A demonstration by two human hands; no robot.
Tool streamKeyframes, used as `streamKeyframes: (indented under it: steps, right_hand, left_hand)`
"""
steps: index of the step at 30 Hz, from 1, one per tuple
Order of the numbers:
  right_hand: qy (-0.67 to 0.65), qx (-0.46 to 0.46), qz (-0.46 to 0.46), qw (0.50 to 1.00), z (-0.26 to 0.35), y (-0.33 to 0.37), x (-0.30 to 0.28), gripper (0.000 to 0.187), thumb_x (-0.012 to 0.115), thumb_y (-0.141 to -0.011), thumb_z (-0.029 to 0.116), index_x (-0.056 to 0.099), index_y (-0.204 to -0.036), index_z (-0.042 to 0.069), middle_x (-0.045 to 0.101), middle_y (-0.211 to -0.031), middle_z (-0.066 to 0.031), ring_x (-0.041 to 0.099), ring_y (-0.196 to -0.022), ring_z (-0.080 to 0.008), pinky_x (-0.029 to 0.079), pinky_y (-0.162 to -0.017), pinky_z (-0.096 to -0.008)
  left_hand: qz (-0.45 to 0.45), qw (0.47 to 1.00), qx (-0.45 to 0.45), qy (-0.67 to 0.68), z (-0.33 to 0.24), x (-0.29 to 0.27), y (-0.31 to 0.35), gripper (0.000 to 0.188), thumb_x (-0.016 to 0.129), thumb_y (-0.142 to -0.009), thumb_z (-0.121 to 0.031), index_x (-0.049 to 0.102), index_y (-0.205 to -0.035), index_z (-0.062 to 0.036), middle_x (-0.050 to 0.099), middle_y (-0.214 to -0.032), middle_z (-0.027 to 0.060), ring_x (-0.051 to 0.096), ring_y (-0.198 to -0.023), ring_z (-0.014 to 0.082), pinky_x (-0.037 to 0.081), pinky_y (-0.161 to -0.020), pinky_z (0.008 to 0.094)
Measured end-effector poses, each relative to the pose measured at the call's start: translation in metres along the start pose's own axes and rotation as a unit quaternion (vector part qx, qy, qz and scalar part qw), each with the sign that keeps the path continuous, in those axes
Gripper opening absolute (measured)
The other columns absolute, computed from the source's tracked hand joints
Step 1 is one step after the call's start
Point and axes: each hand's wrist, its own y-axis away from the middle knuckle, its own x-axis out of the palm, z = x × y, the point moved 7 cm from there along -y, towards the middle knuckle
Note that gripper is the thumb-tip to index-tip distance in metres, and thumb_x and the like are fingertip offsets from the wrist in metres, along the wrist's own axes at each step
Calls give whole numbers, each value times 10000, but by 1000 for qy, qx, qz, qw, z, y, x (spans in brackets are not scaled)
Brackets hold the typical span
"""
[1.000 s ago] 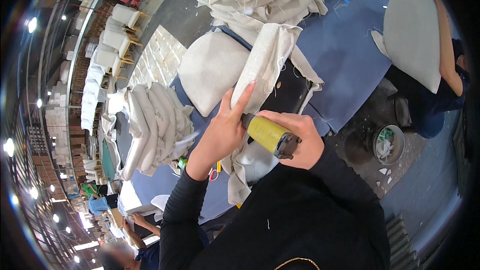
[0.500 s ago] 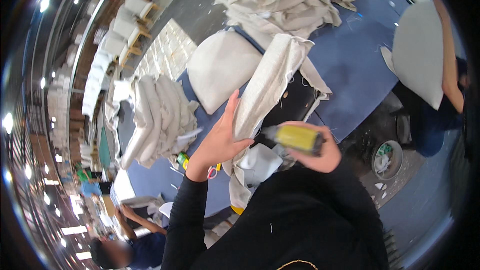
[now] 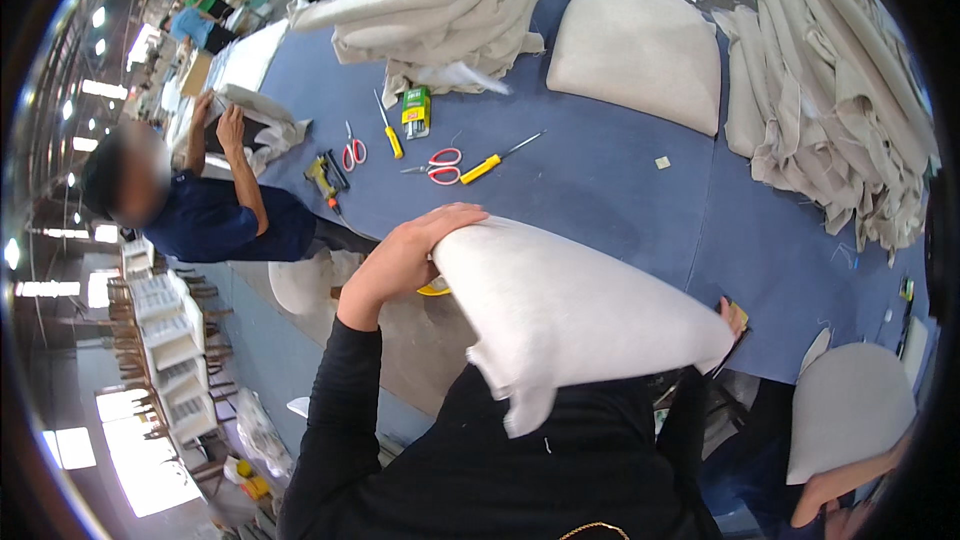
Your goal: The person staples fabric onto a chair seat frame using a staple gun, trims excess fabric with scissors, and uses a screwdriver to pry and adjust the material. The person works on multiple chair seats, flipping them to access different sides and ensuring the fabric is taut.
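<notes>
My left hand (image 3: 410, 255) is closed over the upper left corner of a chair panel (image 3: 590, 305) covered in cream cloth. The panel is tilted in front of my body, off the table, its smooth cloth face showing. A loose flap of cloth (image 3: 530, 408) hangs from its lower left edge. At the panel's right end is my right hand (image 3: 728, 316), mostly hidden behind it. Its fingers are round a yellow-and-black tool (image 3: 738, 318) that looks like a staple gun; little of it shows.
On the blue table (image 3: 600, 200) lie two scissors (image 3: 444, 168), two yellow-handled screwdrivers (image 3: 482, 168), a small green-yellow box (image 3: 416, 112) and another staple gun (image 3: 322, 180). Beyond are a covered panel (image 3: 635, 55) and cloth piles (image 3: 430, 20). Co-workers handle pieces at left (image 3: 215, 215) and lower right (image 3: 850, 485).
The view has swung round. The panel has turned from its black underside with folded cloth edges to its smooth face. My right hand has gone from above the underside to the panel's right end.
</notes>
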Motion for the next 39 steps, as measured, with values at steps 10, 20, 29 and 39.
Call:
streamKeyframes:
  steps: [10, 20, 29, 39]
  right_hand:
    - [-522, 270, 494, 641, 193, 1, 8, 937, 728, -974, 309, 293, -1751, 17, 416, -1751, -174, 437, -1601, -284, 333, -1324, -425]
    - [-491, 234, 232, 806, 97, -62, -1, 1011, 689, -1020, 31, 72, -1813, 147, 139, -1861, -211, 206, -1710, -327, 227, -1372, -464]
    - [-262, 277, 258, 888, 23, 21, 52, 856, 526, -1195, 281, -44, -1804, 93, 35, -1889, -150, 73, -1738, -289, 110, -1389, -434]
    - [-264, 347, 273, 857, 31, 0, 40, 756, 514, -1189, 387, 136, -1803, 160, 254, -1846, -75, 237, -1703, -262, 242, -1346, -452]
  left_hand:
    - [-132, 991, -35, -6, 17, -4, 2, 520, 752, -885, -20, 734, -1389, -145, 734, -1446, 102, 664, -1408, 361, 553, -1162, 430]
    - [-186, 961, -78, 191, 194, 111, -97, 458, 583, -1133, -177, 625, -1588, -140, 693, -1534, 125, 657, -1417, 336, 503, -1213, 416]
    - [-107, 729, -119, 666, 240, 189, -106, 866, 143, -1164, -721, 264, -1793, -140, 461, -1749, 138, 329, -1670, 251, 144, -1383, 421]
    - [-228, 914, -70, 328, 250, 187, -253, 842, 325, -1189, -609, 17, -1816, -139, 47, -1887, 165, 10, -1740, 382, 53, -1395, 521]
